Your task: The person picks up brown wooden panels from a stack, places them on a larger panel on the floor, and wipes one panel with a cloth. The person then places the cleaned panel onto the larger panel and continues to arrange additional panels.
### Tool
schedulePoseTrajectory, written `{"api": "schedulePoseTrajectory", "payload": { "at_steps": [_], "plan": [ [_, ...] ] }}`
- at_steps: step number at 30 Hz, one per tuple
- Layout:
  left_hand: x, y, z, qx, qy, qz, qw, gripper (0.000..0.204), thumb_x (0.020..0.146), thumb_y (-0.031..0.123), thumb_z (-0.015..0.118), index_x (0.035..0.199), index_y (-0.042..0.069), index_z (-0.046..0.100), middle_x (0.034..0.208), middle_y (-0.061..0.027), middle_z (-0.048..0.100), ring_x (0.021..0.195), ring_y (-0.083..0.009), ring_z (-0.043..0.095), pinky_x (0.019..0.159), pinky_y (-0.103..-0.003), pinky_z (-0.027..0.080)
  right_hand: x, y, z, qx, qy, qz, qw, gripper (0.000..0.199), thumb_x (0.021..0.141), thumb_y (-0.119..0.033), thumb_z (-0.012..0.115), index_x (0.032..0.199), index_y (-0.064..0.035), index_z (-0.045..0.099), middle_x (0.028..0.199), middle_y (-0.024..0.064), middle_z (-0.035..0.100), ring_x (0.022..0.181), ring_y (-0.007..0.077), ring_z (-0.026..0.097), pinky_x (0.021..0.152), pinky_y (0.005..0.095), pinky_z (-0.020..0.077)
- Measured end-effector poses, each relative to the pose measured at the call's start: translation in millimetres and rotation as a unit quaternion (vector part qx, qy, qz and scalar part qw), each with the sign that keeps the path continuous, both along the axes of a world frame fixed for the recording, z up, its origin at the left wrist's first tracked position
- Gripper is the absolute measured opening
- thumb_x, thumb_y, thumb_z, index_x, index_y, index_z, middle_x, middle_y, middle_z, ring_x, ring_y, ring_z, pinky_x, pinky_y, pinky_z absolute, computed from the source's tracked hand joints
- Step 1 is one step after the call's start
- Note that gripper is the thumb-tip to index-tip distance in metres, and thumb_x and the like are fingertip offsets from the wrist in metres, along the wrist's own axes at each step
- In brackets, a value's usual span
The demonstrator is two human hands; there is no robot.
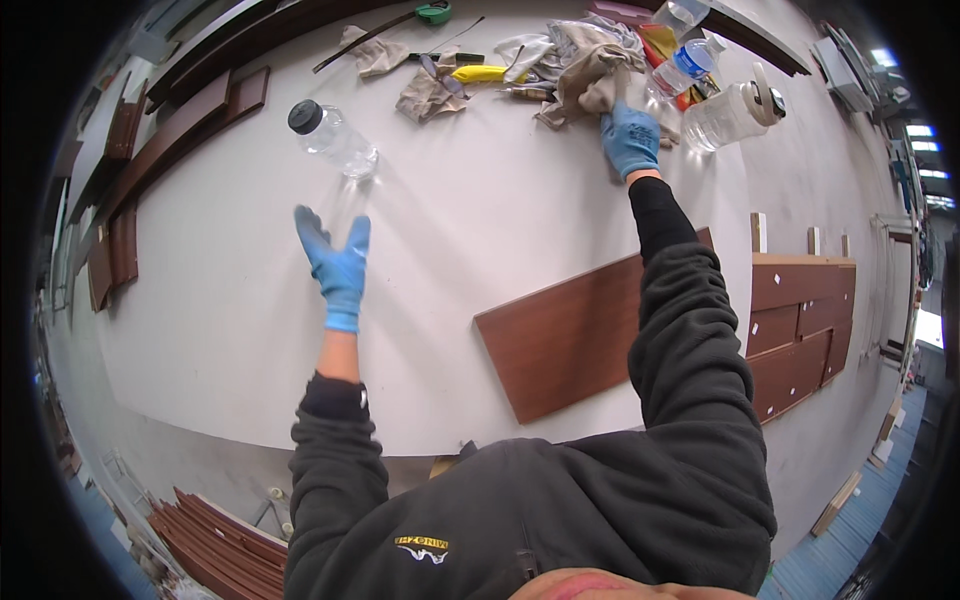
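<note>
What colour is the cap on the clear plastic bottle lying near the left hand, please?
Black; the bottle cap shows best in the head view.

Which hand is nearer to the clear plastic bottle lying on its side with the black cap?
Left. The left hand is open just below the clear bottle, not touching it. The right hand is far to its right, on the beige cloth.

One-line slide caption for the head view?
Right hand reaches the rag pile; open left hand near a lying bottle.
</note>
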State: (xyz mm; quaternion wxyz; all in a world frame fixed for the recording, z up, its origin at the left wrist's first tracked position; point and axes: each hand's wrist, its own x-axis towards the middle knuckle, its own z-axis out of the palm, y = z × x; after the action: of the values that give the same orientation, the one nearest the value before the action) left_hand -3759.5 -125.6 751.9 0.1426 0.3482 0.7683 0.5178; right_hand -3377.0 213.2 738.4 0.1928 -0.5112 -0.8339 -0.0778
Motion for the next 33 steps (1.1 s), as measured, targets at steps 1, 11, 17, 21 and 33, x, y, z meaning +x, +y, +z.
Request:
{"api": "schedulePoseTrajectory", "payload": {
  "at_steps": [1,11,17,21,33],
  "plan": [
    [-11,18,-1,0.011,-0.006,0.014,1.0,0.104,0.086,0.023,0.085,0.162,-0.003,0.019,0.166,-0.0247,0.028,0.153,-0.0343,0.031,0.124,-0.046,0.028,3,-8,11,0.001,0.052,-0.019,0.998,0.023,0.09,-0.029,0.069,0.1,-0.0086,0.068,0.09,0.0188,0.072,0.084,0.0408,0.069,0.078,0.051,0.053],
    [7,33,-15,0.013,0.117,0.049,0.992,0.118,0.078,0.034,0.092,0.159,-0.009,0.018,0.164,-0.0259,0.024,0.154,-0.0357,0.026,0.127,-0.045,0.021,94,-245,125,-0.212,0.18,0.012,0.96,0.039,0.089,-0.017,0.07,0.126,-0.004,0.067,0.094,0.0193,0.071,0.082,0.0376,0.07,0.072,0.0433,0.0551],
    [-44,98,-32,0.071,0.031,0.048,0.996,0.135,0.07,0.033,0.098,0.163,-0.003,0.007,0.166,-0.0217,0.018,0.154,-0.0316,0.023,0.128,-0.041,0.019,83,-326,22,-0.049,0.023,0.043,0.998,0.058,0.085,-0.033,0.075,0.135,-0.007,0.06,0.146,0.0195,0.058,0.135,0.0405,0.054,0.113,0.054,0.0384],
    [-63,134,-33,0.162,-0.029,-0.042,0.986,0.101,0.072,0.022,0.096,0.15,0.003,0.036,0.141,-0.0138,0.053,0.125,-0.0243,0.057,0.109,-0.039,0.048,98,-323,0,-0.087,0.09,0.022,0.992,0.055,0.089,-0.026,0.072,0.139,-0.006,0.059,0.142,0.0178,0.061,0.129,0.0384,0.059,0.11,0.0471,0.0446],
    [122,12,80,-0.186,-0.104,-0.314,0.925,0.053,0.082,0.026,0.087,0.123,0.002,0.064,0.112,-0.0082,0.071,0.099,-0.0173,0.067,0.089,-0.034,0.055,120,-336,42,-0.5,0.809,0.031,0.306,0.057,0.112,-0.038,0.039,0.156,-0.0019,0.039,0.147,0.0215,0.056,0.127,0.0338,0.062,0.106,0.0466,0.0533]
  ]
}}
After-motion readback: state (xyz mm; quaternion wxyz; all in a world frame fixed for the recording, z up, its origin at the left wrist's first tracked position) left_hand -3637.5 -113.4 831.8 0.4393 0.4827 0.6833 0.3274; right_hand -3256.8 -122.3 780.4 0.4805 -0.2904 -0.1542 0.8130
